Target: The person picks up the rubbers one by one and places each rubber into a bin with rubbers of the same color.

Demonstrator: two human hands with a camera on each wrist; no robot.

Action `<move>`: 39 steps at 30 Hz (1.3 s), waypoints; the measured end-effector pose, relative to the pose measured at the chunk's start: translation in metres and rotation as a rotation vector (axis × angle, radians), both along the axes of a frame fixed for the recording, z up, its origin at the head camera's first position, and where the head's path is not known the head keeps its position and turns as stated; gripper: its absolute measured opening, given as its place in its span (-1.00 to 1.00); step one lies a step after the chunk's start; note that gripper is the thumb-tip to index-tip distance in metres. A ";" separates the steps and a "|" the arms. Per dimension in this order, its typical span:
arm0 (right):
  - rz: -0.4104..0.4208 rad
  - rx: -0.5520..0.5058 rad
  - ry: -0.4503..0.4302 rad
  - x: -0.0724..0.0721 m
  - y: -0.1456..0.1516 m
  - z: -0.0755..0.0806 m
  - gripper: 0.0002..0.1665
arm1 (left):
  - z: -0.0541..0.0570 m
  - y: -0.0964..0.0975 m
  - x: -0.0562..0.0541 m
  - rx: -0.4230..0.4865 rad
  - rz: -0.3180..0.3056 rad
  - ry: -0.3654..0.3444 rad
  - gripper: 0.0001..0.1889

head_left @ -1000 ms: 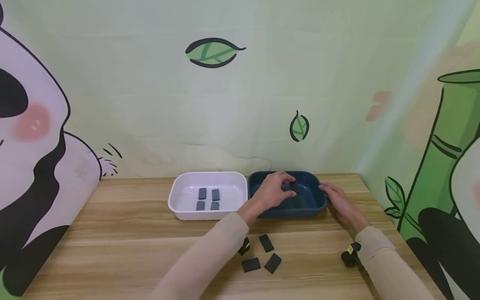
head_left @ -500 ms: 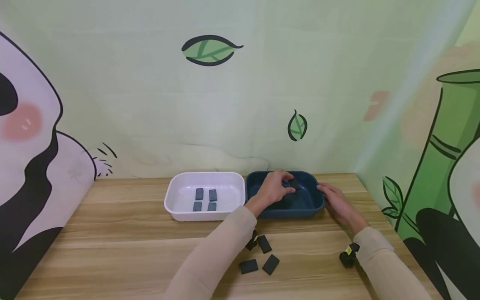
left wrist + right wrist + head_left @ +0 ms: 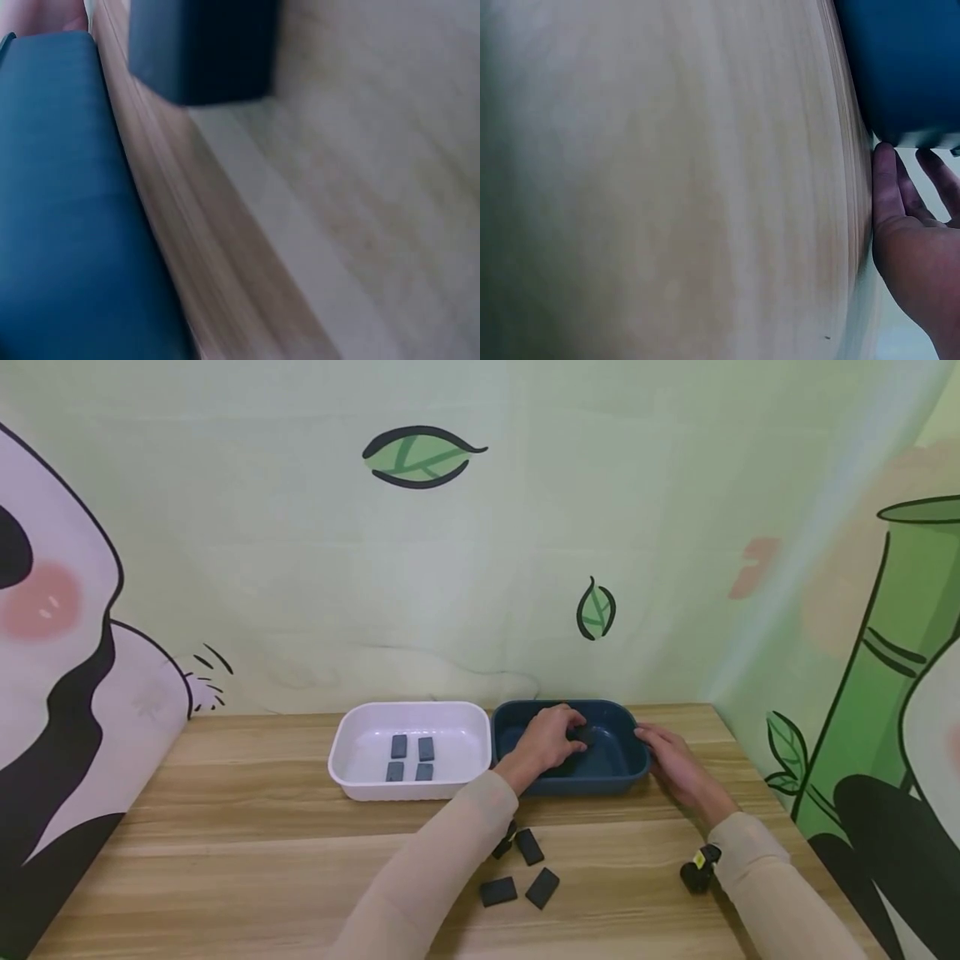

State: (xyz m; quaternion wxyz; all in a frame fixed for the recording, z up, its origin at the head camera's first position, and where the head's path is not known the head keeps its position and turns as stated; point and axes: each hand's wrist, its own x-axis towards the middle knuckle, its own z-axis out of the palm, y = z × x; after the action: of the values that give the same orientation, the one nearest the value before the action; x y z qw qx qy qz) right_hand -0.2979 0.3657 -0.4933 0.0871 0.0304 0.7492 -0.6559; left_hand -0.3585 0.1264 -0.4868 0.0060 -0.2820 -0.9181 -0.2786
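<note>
My left hand (image 3: 546,739) reaches over the near rim into the dark blue tray (image 3: 630,768). Its thumb and fingers pinch a small black rectangular block (image 3: 585,736) low inside that tray, partly hidden by the fingers. At the tray's right end, my right hand (image 3: 678,768) touches the outer wall with fairly straight fingers; the right wrist view shows this hand (image 3: 919,240) with its fingertips against the blue wall (image 3: 907,75). In the left wrist view the tray's side (image 3: 67,187) runs along the left, and a dark block (image 3: 202,52) looms close at the top.
A white tray (image 3: 352,792) stands against the blue one's left side, holding several grey-looking blocks (image 3: 399,746). On the wooden table (image 3: 247,877) in front lie black blocks (image 3: 498,892), beside the left sleeve. A printed cloth backdrop (image 3: 300,568) rises behind the trays.
My left hand has lowered slightly with the black block, which now sits deeper in the blue tray. The right hand stays at the tray's end. The head view has shifted a little.
</note>
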 end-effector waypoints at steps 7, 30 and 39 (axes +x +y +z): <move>-0.001 0.011 0.002 0.000 0.000 0.000 -0.20 | -0.001 0.002 0.001 -0.068 0.034 -0.012 -0.60; -0.014 0.000 -0.016 0.001 -0.001 0.002 -0.19 | 0.002 0.006 0.004 -0.219 0.023 0.010 -0.61; 0.000 0.016 -0.013 0.001 -0.001 0.001 -0.19 | -0.001 0.004 0.004 -0.214 0.035 -0.003 -0.62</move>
State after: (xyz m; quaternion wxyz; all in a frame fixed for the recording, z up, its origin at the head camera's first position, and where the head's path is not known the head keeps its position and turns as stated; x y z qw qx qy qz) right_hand -0.2967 0.3644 -0.4925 0.0919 0.0352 0.7538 -0.6497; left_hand -0.3550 0.1308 -0.4873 -0.0208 -0.2646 -0.9473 -0.1794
